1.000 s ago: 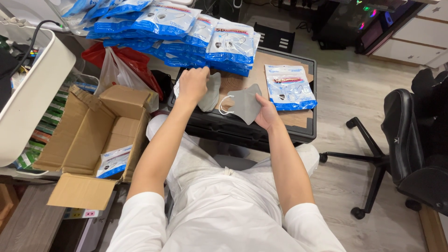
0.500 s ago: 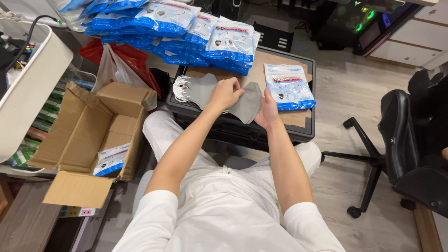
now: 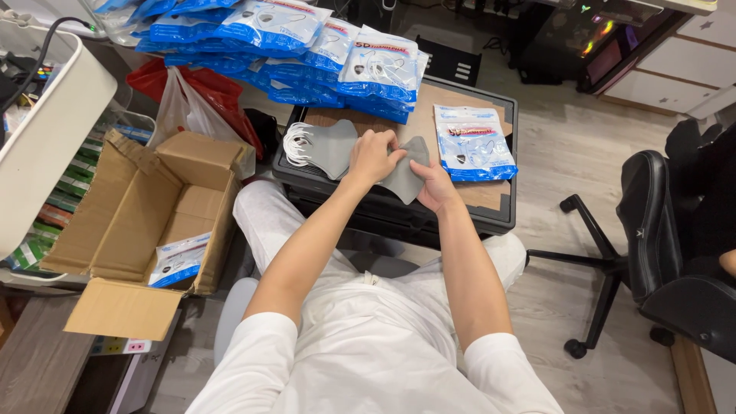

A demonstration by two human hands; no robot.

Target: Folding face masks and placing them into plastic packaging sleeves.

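Both hands meet on one grey face mask (image 3: 404, 175) over the black case (image 3: 491, 218) in front of my lap. My left hand (image 3: 373, 156) pinches the mask's upper edge, and my right hand (image 3: 434, 186) supports it from beneath. To the left of it lies a stack of grey masks (image 3: 322, 146) with white ear loops bunched at the left end. A flat blue-and-white mask packet (image 3: 471, 143) rests on brown cardboard at the case's right side.
A pile of blue-and-white packets (image 3: 307, 46) lies beyond the case. An open cardboard box (image 3: 146, 207) holding one packet stands at my left, beside a red plastic bag (image 3: 195, 88) and a white bin (image 3: 46, 146). A black office chair (image 3: 667, 253) stands at right.
My left hand left the stack of masks and moved right onto the single grey mask that my right hand holds. The stack stays on the case.
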